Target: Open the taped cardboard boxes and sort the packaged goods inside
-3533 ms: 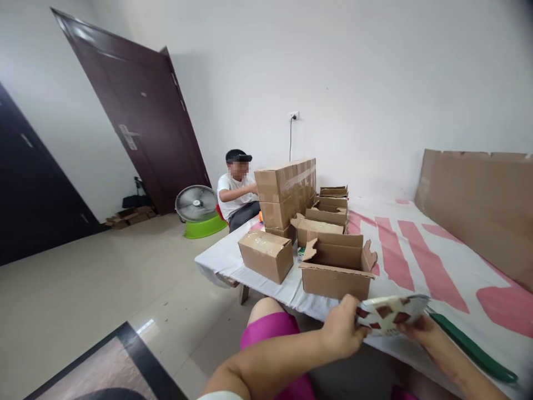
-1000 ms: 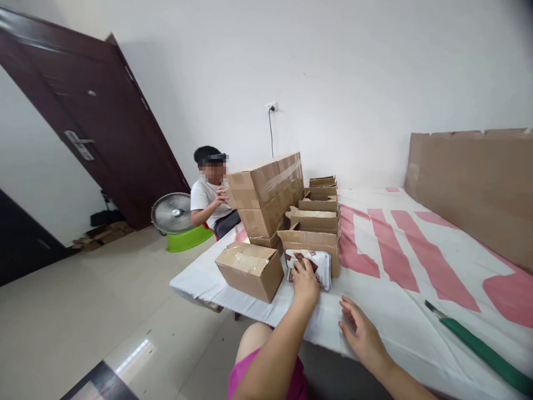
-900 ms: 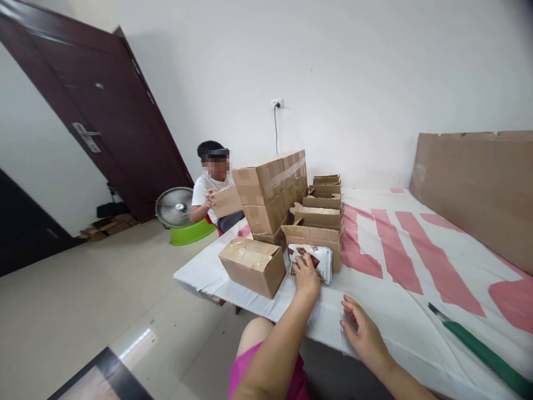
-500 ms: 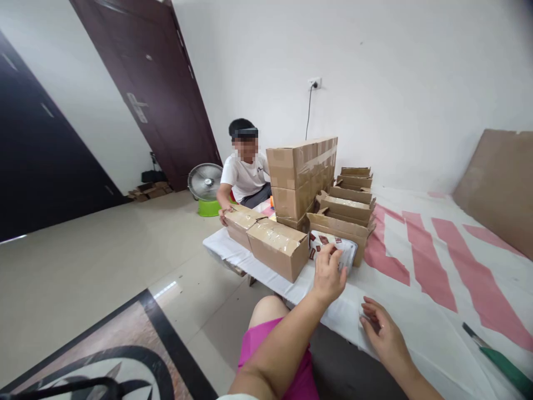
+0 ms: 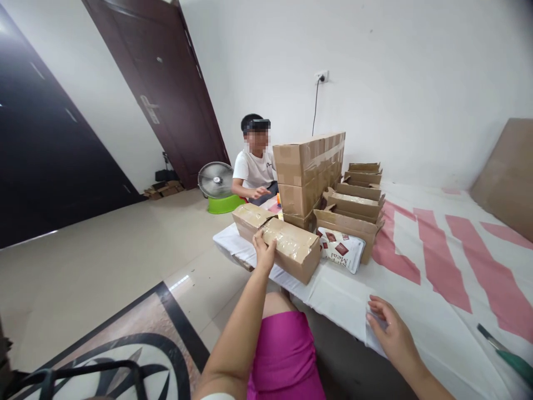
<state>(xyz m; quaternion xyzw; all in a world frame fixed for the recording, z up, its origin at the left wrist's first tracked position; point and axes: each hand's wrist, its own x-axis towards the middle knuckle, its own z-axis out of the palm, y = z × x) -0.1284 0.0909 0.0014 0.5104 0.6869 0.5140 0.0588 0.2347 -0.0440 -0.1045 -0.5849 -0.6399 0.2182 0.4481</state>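
So the left hand (image 5: 265, 253) has its fingers bent over the near top edge of a taped box (image 5: 295, 248), pressed on it rather than wrapped round it. That box lies just off the palm, mostly to the right of it, long axis running roughly along the edge of the tabletop (image 5: 333, 291). A second taped box (image 5: 248, 221) sits end to end past it, and the fingers are near that seam. Left is definitely the closer hand; the right hand (image 5: 388, 329) is loosely open and holding nothing, by the edge. Just beyond the taped box's right end, a pouch (image 5: 342, 250) leans on an open carton (image 5: 353, 225). Green-handled tool (image 5: 508, 356) is off to the right.
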